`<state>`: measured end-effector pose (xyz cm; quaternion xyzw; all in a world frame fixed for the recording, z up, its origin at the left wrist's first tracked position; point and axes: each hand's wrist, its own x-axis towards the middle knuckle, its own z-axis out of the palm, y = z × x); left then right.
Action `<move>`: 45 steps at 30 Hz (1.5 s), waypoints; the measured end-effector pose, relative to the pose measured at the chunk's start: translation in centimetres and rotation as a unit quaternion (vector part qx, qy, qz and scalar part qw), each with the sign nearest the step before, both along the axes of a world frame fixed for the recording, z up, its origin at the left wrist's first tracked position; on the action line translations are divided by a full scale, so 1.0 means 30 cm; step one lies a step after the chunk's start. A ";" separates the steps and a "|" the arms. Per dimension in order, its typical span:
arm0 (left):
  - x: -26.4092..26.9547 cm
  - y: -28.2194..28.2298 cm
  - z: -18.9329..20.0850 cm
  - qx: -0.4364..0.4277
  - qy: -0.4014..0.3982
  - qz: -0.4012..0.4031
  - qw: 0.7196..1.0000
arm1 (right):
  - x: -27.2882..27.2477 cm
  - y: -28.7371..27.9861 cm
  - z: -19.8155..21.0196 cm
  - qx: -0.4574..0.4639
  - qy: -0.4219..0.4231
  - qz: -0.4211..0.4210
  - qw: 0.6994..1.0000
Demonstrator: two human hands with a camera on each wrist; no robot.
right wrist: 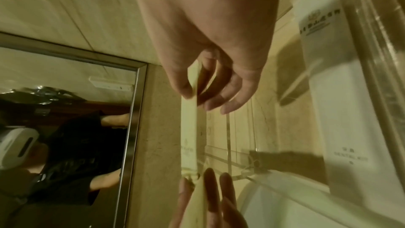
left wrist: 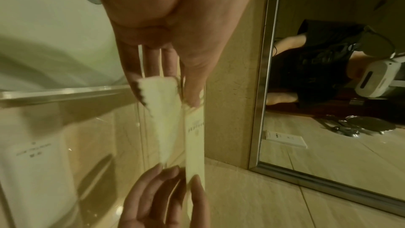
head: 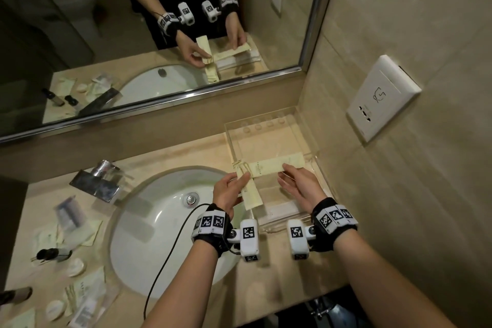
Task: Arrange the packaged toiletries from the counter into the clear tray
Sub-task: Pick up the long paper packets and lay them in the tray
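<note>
Two long pale yellow packets are held over the clear tray (head: 314,141), which stands on the counter to the right of the sink. My left hand (head: 239,181) pinches the packet (head: 251,196) that points toward me, seen in the left wrist view as the left-hand packet (left wrist: 162,110) under the thumb (left wrist: 192,82). My right hand (head: 285,174) pinches the crosswise packet (head: 271,166), also visible as a narrow strip (right wrist: 189,127). A thin band (head: 241,164) sits where the two packets' ends meet at the tray's left wall. A white packet (right wrist: 342,110) lies in the tray.
The white sink (head: 165,221) and chrome faucet (head: 98,181) are to the left. Several more packets and small bottles (head: 74,221) lie scattered on the counter's left side. A wall socket (head: 383,98) is on the right wall, and the mirror (head: 159,21) is behind.
</note>
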<state>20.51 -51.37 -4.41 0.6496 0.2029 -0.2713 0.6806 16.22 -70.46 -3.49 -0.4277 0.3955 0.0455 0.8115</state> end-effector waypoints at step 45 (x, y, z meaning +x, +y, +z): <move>0.044 0.069 -0.018 0.140 -0.114 -0.003 0.984 | 0.112 -0.058 -0.198 -0.492 0.178 0.194 0.830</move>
